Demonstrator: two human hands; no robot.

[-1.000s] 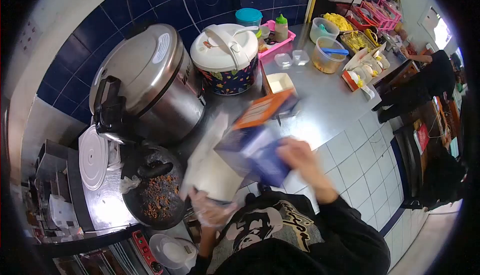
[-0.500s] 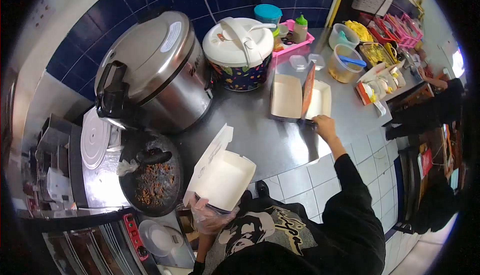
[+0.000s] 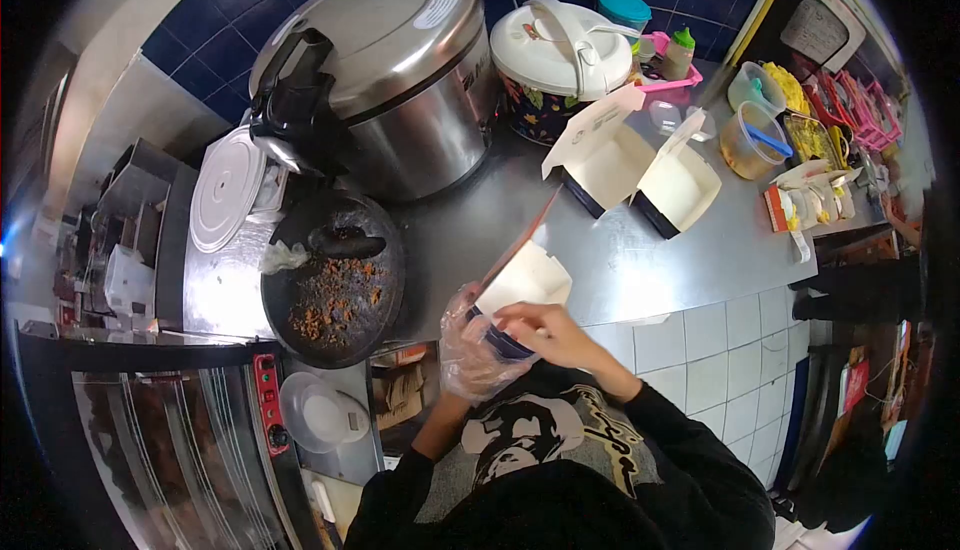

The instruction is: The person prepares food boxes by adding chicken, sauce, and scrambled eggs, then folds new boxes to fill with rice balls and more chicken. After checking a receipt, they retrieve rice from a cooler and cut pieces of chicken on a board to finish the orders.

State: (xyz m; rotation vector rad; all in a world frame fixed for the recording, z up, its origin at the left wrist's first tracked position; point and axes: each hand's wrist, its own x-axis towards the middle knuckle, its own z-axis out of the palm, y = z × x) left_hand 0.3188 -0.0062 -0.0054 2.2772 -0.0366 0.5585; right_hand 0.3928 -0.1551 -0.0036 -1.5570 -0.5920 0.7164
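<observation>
My left hand (image 3: 472,355), in a clear plastic glove, is closed on the near left side of an open paper box (image 3: 530,280) at the counter's front edge. The box's lid stands up on its left. My bare right hand (image 3: 560,338) has its fingers bent on the near wall of the same box, which hides part of them. Two more open boxes, a left one (image 3: 605,165) and a right one (image 3: 682,188), stand side by side farther back with their lids raised. All three show white insides.
A large steel cooker (image 3: 400,80) and a patterned white-lidded pot (image 3: 560,60) stand along the wall. On the left lies a stone mortar (image 3: 335,295) with reddish bits and a pestle. Tubs and a filled box (image 3: 815,200) stand at right. Part of another person shows at far right.
My right hand has moved left from the back boxes to the box held by my left hand. The two back boxes now stand with raised lids turned differently. The view has shifted.
</observation>
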